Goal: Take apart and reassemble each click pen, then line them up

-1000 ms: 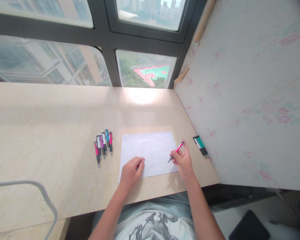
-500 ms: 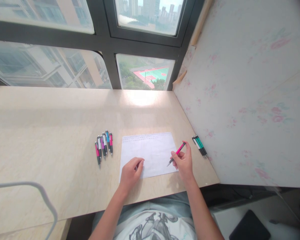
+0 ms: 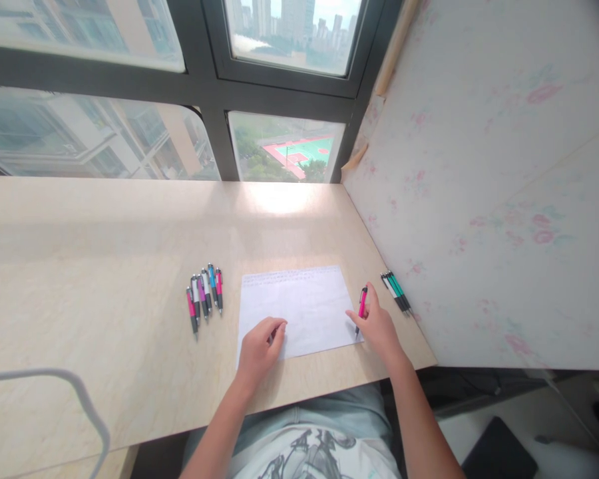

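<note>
Right of centre, the right hand (image 3: 377, 327), thumb splayed, grips a pink pen (image 3: 362, 303), now swung more upright, by the lower-right corner of the paper (image 3: 299, 303). At lower centre, the left hand (image 3: 260, 344) rests loosely clenched.

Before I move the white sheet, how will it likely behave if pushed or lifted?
The white sheet lies flat and looks thin, so it's probably light and floppy if lifted. The desk looks smooth, so the sheet may slide easily, though the left hand over its near-left part could make it buckle.
</note>
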Motion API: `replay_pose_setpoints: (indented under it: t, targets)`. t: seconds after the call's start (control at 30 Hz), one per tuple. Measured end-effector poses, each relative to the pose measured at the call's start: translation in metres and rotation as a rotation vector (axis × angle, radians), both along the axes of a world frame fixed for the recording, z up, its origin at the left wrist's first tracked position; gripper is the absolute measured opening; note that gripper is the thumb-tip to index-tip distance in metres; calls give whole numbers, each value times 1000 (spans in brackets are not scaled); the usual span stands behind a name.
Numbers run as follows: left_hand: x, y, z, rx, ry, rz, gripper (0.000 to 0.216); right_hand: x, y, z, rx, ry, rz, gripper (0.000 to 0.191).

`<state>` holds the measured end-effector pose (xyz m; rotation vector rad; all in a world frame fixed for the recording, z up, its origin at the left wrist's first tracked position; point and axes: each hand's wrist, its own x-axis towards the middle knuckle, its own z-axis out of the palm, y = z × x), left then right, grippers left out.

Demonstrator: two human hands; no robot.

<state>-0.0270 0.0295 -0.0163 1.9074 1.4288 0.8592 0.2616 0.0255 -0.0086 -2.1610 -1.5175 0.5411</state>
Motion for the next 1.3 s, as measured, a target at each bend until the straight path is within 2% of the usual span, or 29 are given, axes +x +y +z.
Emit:
replay_pose_setpoints:
  t: [0.07,0.2,0.27,0.37,0.53,0.67,0.83,0.97,1.1,1.3]
  targets:
    - [0,0,-1,-6,0,-2,24,2,3,1,-14,-43,30,87]
    - [0,0,-2,-11,3,-3,25,-4,10,2,12,62,116,87]
    - [0,0,-2,-13,3,-5,25,-9,11,3,58,108,128,77]
    - [-1,0,-3,-14,-2,-6,25,-12,11,3,133,147,106,52]
    - [-1,0,-3,-21,-7,-5,25,-6,6,1,196,191,66,45]
    - [-1,1,-3,-26,-14,-13,25,12,3,-1,192,40,27,43]
    - [-1,2,-3,-18,-7,-17,27,48,0,-4,59,-260,-49,41]
    - [-1,2,-3,-14,-3,-21,26,66,-1,-6,-12,-406,-20,36]
    - [-1,2,-3,-11,-8,-14,25,67,-1,-9,-25,-449,11,25]
    - [0,1,1,-11,-7,-11,24,62,-1,-12,-2,-394,-46,18]
